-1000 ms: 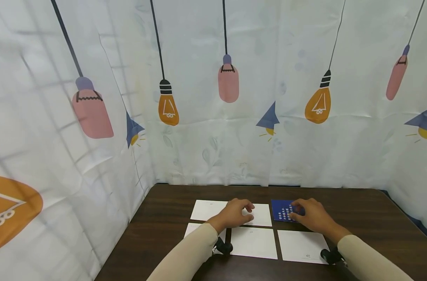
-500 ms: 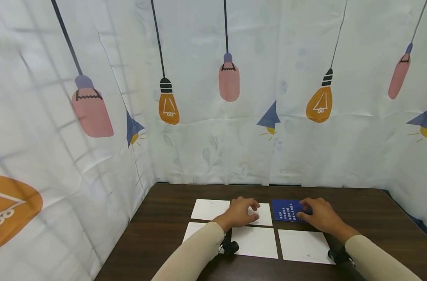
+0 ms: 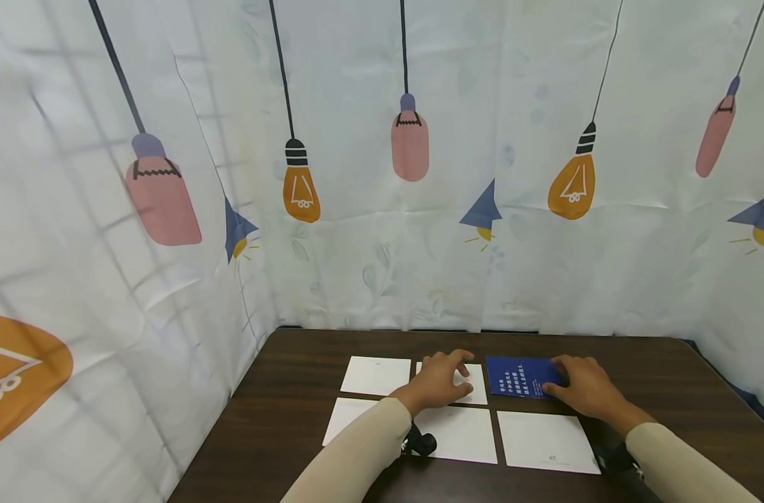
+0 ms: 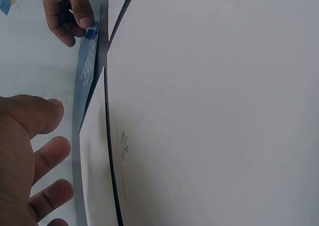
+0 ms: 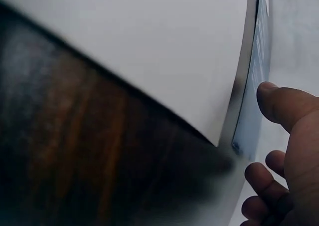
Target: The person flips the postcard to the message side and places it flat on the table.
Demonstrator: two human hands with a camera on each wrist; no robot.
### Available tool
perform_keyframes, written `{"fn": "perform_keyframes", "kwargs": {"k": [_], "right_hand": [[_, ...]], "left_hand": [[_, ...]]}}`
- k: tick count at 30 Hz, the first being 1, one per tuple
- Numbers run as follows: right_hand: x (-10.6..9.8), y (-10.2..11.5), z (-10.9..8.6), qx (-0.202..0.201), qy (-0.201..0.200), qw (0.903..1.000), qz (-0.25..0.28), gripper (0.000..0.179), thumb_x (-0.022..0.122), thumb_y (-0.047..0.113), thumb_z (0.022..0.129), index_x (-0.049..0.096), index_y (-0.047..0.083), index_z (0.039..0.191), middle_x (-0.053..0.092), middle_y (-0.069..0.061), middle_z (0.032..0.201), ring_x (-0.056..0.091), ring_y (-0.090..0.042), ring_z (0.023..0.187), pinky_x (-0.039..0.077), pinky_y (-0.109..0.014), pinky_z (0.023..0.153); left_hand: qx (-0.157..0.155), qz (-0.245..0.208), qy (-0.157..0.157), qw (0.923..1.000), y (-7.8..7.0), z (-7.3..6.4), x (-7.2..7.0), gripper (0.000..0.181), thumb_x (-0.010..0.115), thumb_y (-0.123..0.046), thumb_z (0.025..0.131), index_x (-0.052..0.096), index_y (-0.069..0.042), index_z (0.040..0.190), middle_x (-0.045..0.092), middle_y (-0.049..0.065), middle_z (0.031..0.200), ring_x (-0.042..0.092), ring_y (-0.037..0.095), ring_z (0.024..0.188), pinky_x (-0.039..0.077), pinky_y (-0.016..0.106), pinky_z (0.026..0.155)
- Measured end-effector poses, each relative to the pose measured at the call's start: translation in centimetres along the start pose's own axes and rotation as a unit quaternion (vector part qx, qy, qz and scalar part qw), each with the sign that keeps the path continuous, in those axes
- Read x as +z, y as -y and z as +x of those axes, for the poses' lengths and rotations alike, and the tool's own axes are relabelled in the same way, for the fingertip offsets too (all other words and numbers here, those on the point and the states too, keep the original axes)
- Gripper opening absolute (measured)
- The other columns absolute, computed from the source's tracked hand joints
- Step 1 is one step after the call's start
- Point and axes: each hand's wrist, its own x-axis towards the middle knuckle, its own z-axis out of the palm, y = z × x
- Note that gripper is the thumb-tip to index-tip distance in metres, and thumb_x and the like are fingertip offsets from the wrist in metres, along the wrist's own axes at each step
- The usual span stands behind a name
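A blue card point(image 3: 516, 378) with white lettering lies at the right end of the back row on the table. My right hand point(image 3: 586, 388) is at its right edge, thumb tip touching the card there and fingers bent beyond its end. Over the white card point(image 3: 478, 391) beside it is my left hand point(image 3: 438, 381), fingers spread and loosely bent, with nothing between them. In the left wrist view the left fingers point(image 4: 52, 153) stand apart from the thumb. My left hand and forearm hide part of the white cards beneath.
Another white card point(image 3: 375, 376) lies at the back left. Along the front row are three more: a left white card point(image 3: 344, 414), a middle white card point(image 3: 455, 436) and a right white card point(image 3: 545, 441). Behind the dark wooden table point(image 3: 262, 433) hangs a lamp-patterned curtain point(image 3: 356, 279).
My right hand has slid right across the blue card to its right edge, uncovering more lettering, while the card stays in place. My left hand has shifted slightly right.
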Motion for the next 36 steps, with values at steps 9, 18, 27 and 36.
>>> {"fn": "perform_keyframes", "kwargs": {"k": [9, 18, 27, 36], "right_hand": [[0.0, -0.7, 0.2, 0.002, 0.009, 0.9999, 0.005, 0.075, 0.083, 0.039, 0.085, 0.055, -0.013, 0.132, 0.065, -0.028, 0.117, 0.049, -0.056, 0.116, 0.04, -0.069, 0.094], [-0.5, -1.2, 0.8, -0.007, 0.046, 0.9988, 0.012, 0.079, 0.083, 0.026, 0.083, 0.046, -0.013, 0.139, 0.059, -0.033, 0.126, 0.043, -0.059, 0.122, 0.034, -0.073, 0.099], [-0.9, -0.9, 1.1, -0.004, 0.074, 0.9969, 0.023, 0.082, 0.079, 0.014, 0.077, 0.041, -0.01, 0.145, 0.045, -0.038, 0.142, 0.034, -0.063, 0.128, 0.033, -0.075, 0.099], [-0.8, -0.4, 1.5, 0.005, 0.106, 0.9941, 0.024, 0.087, 0.078, 0.009, 0.076, 0.035, -0.007, 0.151, 0.044, -0.037, 0.145, 0.028, -0.062, 0.133, 0.033, -0.076, 0.099]], "left_hand": [[-0.004, 0.039, -0.008, 0.9992, -0.5, 0.9, 0.9, 0.058, 0.073, -0.036, 0.095, 0.051, -0.023, 0.147, 0.066, -0.013, 0.123, 0.052, 0.014, 0.123, 0.036, 0.038, 0.102], [-0.012, 0.049, -0.009, 0.9987, -1.4, 1.7, 1.5, 0.055, 0.073, -0.039, 0.096, 0.055, -0.022, 0.145, 0.065, -0.011, 0.129, 0.05, 0.016, 0.127, 0.035, 0.036, 0.102], [-0.019, 0.071, -0.012, 0.9972, -1.8, 2.3, 1.9, 0.056, 0.073, -0.041, 0.094, 0.057, -0.023, 0.145, 0.06, -0.015, 0.138, 0.047, 0.017, 0.131, 0.034, 0.038, 0.102], [-0.039, 0.085, -0.009, 0.9956, -2.7, 3.0, 2.6, 0.059, 0.075, -0.043, 0.092, 0.055, -0.027, 0.145, 0.063, -0.014, 0.133, 0.047, 0.016, 0.128, 0.032, 0.038, 0.098]]}}
